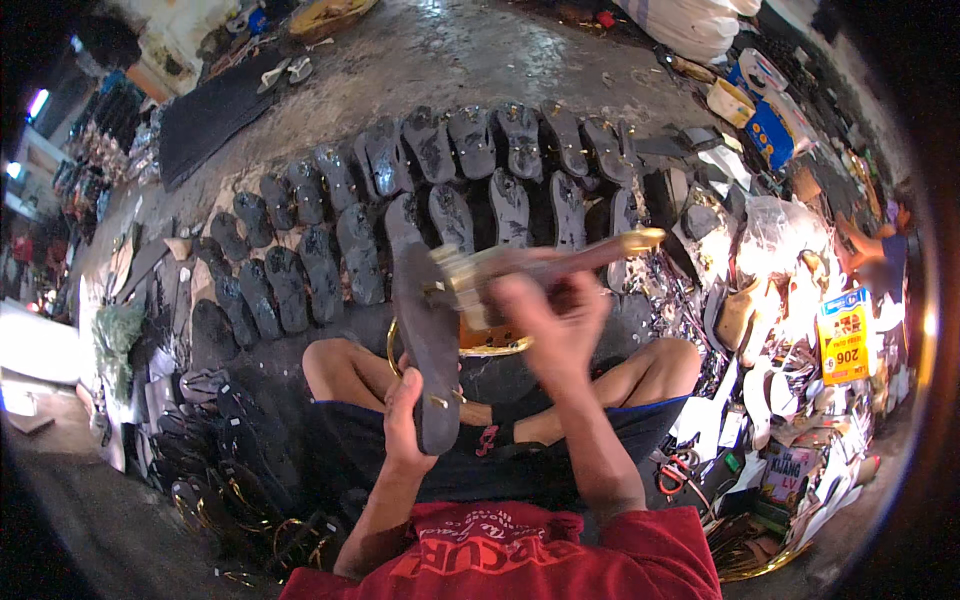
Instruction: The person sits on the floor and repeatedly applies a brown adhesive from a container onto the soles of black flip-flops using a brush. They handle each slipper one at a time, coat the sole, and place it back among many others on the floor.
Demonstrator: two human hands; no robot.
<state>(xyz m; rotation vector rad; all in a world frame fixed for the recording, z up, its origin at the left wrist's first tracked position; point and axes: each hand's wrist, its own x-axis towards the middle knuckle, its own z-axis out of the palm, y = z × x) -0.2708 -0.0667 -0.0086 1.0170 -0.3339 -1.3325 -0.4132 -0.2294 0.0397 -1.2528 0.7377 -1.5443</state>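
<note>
Sole (438, 350) and hammer (600, 254) above crossed legs (650, 375).
Nearest, the left hand (405, 428) pinches the sole's lower end, its fingers mostly hidden; the right hand's (555, 325) blurred fingers curl round the hammer, whose head is at the sole's edge, contact unclear; beyond, rows of soles (472, 140) lie on the floor (430, 65).

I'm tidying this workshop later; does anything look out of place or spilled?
On the right, loose white and black scraps lie strewn in a jumbled heap, which looks messy beside the orderly rows of flat black sandal soles.
</note>
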